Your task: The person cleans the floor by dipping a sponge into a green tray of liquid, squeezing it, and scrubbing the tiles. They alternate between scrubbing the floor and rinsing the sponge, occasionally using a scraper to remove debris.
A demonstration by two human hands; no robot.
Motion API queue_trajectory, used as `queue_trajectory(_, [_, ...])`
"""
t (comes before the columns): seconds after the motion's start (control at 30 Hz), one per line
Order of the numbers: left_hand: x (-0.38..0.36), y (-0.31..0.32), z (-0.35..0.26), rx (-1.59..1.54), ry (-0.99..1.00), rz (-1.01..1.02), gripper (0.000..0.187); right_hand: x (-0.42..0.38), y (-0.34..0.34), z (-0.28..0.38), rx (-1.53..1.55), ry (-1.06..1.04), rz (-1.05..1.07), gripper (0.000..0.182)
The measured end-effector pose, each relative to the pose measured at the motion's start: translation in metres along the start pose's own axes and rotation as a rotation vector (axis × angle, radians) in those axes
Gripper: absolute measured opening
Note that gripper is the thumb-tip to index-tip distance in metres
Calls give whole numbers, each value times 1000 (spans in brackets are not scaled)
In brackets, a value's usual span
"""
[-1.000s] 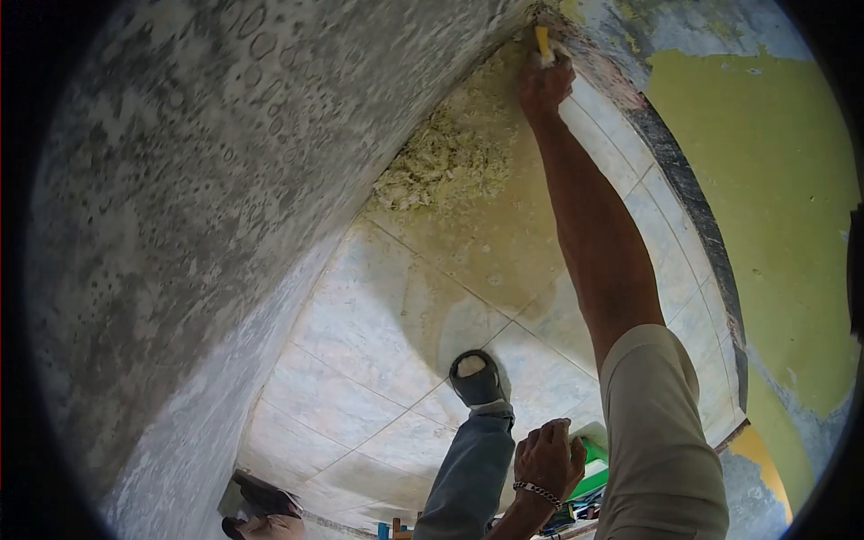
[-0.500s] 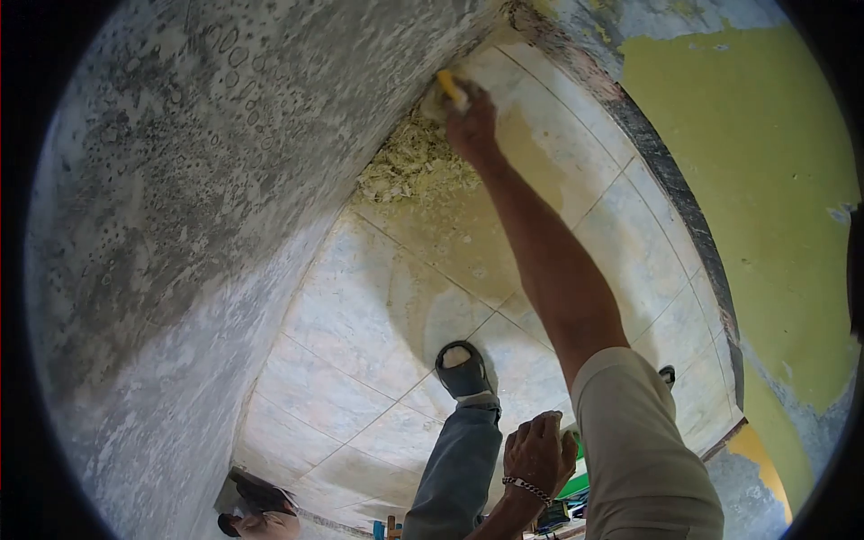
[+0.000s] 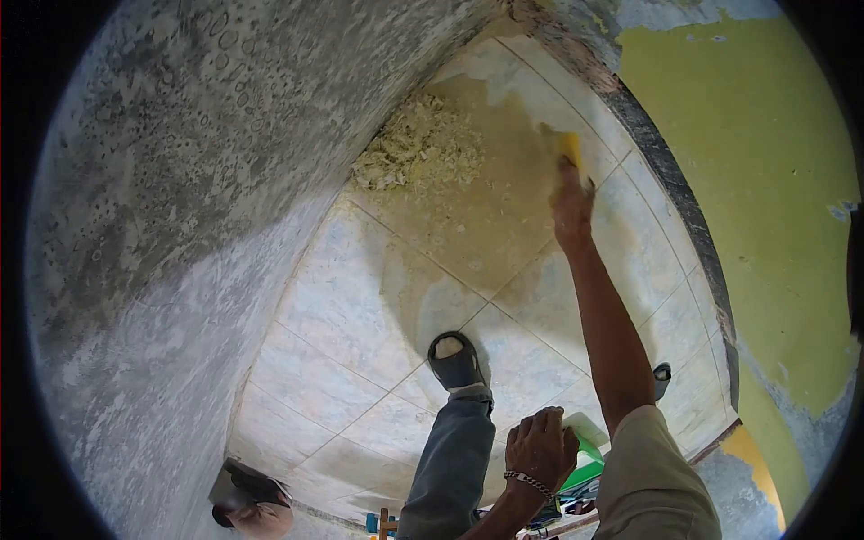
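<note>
In the head camera's view, a person's right hand (image 3: 572,205) is closing around a yellow tool (image 3: 572,147) right of center in the upper half of the frame, its arm reaching up from a pale sleeve (image 3: 652,468) at lower right. The tool is projecting beyond the fingers on the side toward the frame's top edge, its lower end disappearing into the grip. Its long axis is running nearly vertically, the visible end pointing upward and leaning slightly left; blur is hiding its exact shape.

At upper center, left of the tool and well apart from it, a heap of pale yellowish flakes (image 3: 418,148) is lying against the foot of a mottled gray wall (image 3: 180,180). A brownish stain (image 3: 504,229) is spreading over the tiled floor (image 3: 315,360) between heap and hand.

At lower center, the left hand (image 3: 542,445), wearing a chain bracelet (image 3: 529,482), is curling its fingers; whether they are holding anything cannot be told. A green object (image 3: 587,468) is showing just beside it, while a dark sandal (image 3: 456,364) is standing on the tiles at its upper left.
</note>
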State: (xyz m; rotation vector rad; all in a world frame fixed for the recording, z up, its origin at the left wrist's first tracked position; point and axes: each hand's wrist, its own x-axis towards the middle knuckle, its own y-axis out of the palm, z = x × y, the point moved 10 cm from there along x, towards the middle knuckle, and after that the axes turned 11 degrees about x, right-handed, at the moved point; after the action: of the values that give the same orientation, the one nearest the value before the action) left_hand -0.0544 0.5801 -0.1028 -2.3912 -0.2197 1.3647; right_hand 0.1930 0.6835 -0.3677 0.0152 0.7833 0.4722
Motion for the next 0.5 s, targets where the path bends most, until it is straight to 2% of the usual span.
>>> queue_trajectory(0.03, [1, 0, 1, 2, -7, 11, 34, 1, -22, -5, 138, -228, -11, 71])
queue_trajectory(0.1, [2, -1, 2, 7, -15, 23, 34, 2, -37, -13, 278, -455, -25, 68])
queue_trajectory(0.17, [4, -2, 5, 18, -23, 28, 34, -6, -29, 10, -692, -788, -447, 65])
queue_trajectory(0.2, [5, -4, 7, 22, -28, 29, 34, 0, -14, 7, -687, -783, -447, 65])
queue_trajectory(0.27, [7, -6, 14, 16, -56, 30, 35, -4, 39, 13, -537, -901, -385, 57])
queue_trajectory(0.43, [8, -4, 22, 7, -33, 54, 38, 7, 174, 8, -706, -860, -232, 65])
queue_trajectory(0.5, [3, 5, 27, -7, -21, 55, 39, 20, 189, -4, -321, -738, -194, 67])
